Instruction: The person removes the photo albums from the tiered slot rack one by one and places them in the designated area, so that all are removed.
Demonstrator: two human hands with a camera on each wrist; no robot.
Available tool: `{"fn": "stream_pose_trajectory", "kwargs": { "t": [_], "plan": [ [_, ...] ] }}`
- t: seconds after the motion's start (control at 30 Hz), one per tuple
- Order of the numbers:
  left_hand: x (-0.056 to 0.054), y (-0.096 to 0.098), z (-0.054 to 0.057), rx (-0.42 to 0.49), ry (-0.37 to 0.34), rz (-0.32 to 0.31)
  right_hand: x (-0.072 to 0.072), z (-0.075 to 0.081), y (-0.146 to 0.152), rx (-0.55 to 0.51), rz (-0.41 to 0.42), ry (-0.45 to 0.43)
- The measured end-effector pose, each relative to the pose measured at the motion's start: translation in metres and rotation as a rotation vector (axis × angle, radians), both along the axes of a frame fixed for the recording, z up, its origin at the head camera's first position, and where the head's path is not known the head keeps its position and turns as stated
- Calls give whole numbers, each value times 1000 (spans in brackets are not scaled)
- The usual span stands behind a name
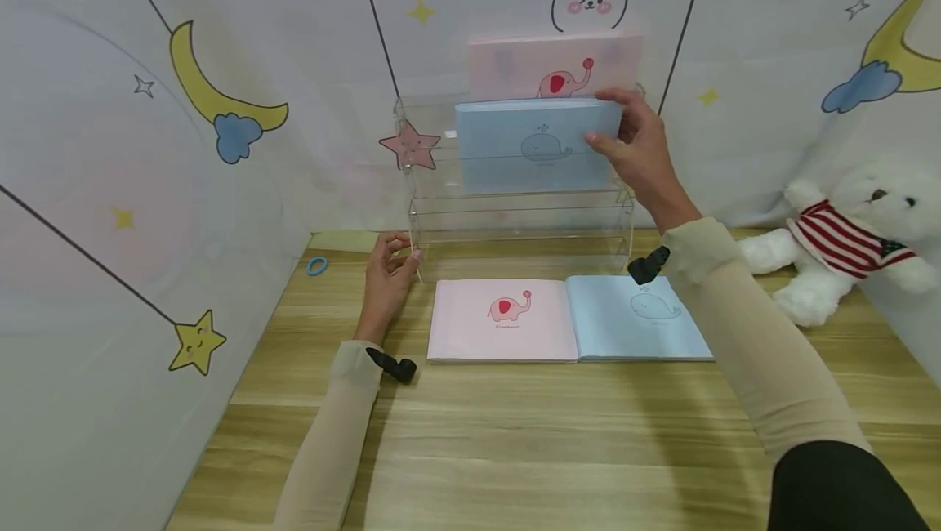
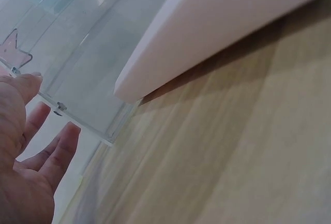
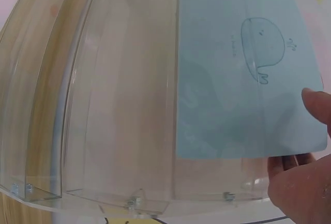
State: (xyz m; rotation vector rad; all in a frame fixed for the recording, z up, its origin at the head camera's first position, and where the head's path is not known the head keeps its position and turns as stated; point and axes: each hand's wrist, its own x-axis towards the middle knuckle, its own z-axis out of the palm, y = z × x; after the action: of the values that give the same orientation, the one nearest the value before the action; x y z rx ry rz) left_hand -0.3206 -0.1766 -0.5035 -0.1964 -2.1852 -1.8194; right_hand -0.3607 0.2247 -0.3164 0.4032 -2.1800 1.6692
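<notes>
A clear acrylic tiered rack (image 1: 515,252) stands at the back of the table. My right hand (image 1: 641,143) grips the upper right corner of a blue booklet (image 1: 492,155) with a whale drawing, thumb on its front. That booklet stands upright in the rack's upper tier, seen through the clear front in the right wrist view. Behind it rises a pink booklet (image 1: 507,61) with an elephant, its lower part hidden. Low on the rack's left side panel, my left hand (image 1: 385,282) holds the edge between thumb and fingers; the left wrist view shows fingers (image 2: 64,149) beyond the panel.
A pink booklet (image 1: 463,323) and a blue booklet (image 1: 606,331) lie side by side before the rack. A blue ring (image 1: 317,266) lies left of my left hand. At the right sits a white teddy bear (image 1: 797,298) in a striped shirt. A patterned backdrop (image 1: 323,65) encloses the table.
</notes>
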Motion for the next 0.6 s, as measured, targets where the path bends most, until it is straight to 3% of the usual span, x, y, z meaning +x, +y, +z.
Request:
{"fn": "stream_pose_trajectory", "kwargs": {
  "t": [0.37,0.6],
  "plan": [
    [-2,0,-3,-8,12,-13,-5,0,3,55,-25,-29],
    [-2,0,-3,6,3,-23,-11,-3,-1,104,-118,-18]
  ]
}}
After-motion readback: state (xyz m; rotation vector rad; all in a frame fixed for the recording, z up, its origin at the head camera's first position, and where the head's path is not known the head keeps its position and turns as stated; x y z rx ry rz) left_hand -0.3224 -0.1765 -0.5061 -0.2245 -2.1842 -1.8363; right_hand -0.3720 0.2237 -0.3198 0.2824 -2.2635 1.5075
